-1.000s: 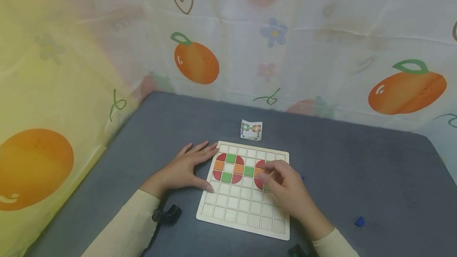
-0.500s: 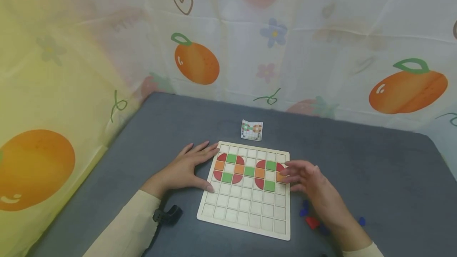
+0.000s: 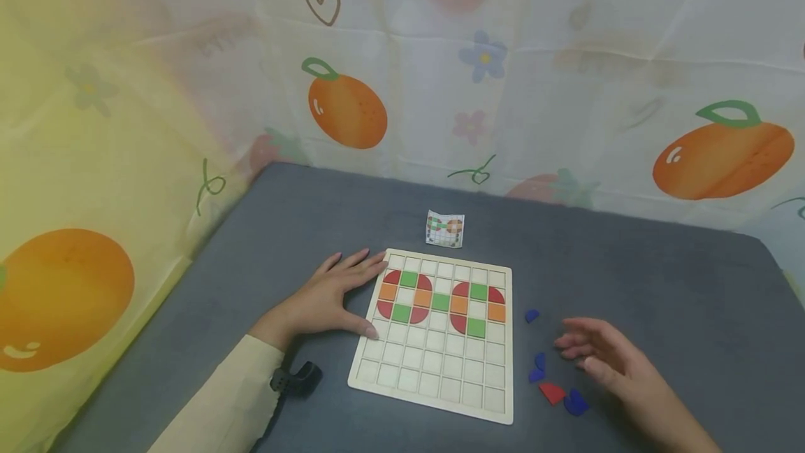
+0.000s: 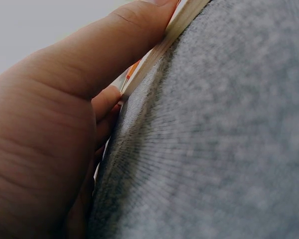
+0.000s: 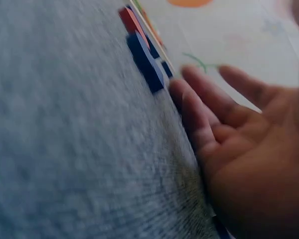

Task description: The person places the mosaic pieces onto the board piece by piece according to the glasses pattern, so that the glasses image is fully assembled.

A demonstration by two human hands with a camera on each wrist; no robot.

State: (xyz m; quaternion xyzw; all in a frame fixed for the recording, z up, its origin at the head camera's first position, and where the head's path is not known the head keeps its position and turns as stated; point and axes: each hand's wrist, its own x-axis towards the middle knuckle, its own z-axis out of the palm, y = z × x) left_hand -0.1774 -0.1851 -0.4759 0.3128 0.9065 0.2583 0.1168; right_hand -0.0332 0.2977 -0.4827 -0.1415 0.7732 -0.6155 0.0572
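A pale wooden grid board (image 3: 434,386) lies on the grey tabletop, with red, green and orange tiles forming two rounded shapes joined by a green square tile (image 3: 441,302). My left hand (image 3: 317,301) rests spread at the board's left edge, thumb and fingertips touching the rim. My right hand (image 3: 619,365) hovers to the right of the board, its fingers loosely bent and holding nothing. Near it lie a red piece (image 3: 552,393), a dark blue piece (image 3: 576,403) and several smaller blue pieces (image 3: 532,315). In the right wrist view, a blue piece (image 5: 146,62) lies just beyond the fingertips.
A small printed card (image 3: 444,229) with a coloured grid pattern lies behind the board. A fruit-patterned cloth (image 3: 402,89) hangs along the back and left of the table (image 3: 660,271). A black strap device (image 3: 297,378) is on the left wrist.
My right hand has moved from above the board to the table on its right, uncovering the loose pieces. An orange tile now shows in the board's right column. The left hand stays put.
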